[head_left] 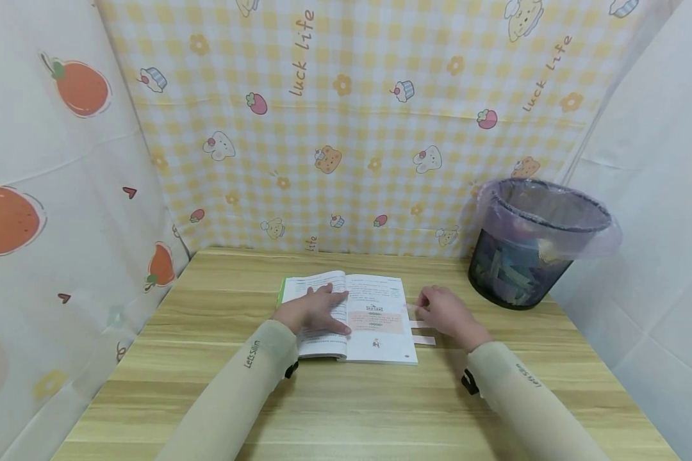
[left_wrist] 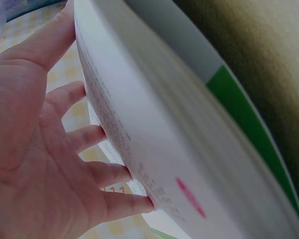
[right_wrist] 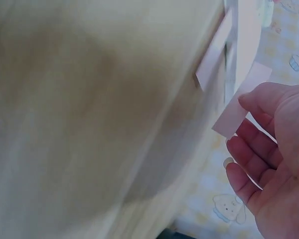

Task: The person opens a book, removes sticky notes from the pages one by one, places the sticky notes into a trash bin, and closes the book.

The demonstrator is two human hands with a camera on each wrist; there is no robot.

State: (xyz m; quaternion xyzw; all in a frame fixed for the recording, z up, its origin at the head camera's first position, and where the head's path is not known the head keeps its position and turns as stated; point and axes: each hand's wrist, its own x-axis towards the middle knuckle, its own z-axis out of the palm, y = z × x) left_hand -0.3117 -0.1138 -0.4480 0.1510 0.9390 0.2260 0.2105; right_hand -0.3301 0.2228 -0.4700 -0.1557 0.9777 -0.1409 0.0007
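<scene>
An open book (head_left: 378, 346) lies on the wooden table, printed pages facing up. My left hand (head_left: 314, 308) rests across its left page with fingers spread; the left wrist view shows the fingertips (left_wrist: 139, 203) pressing on the page, beside a thick page stack and a green cover edge (left_wrist: 239, 109). At the book's right edge my right hand (head_left: 445, 312) pinches a pale pink paper strip (right_wrist: 239, 107) between thumb and fingers. Another pale strip (head_left: 424, 340) sticks out from under the right page, nearer the front. Whether the pinched strip touches the page is unclear.
A black mesh bin (head_left: 496, 275) with a translucent purple liner (head_left: 602, 240) stands at the table's back right, colourful scraps inside it. A yellow checked curtain (head_left: 346, 186) hangs behind the table (head_left: 346, 410). White cloths (head_left: 92, 160) hang at both sides.
</scene>
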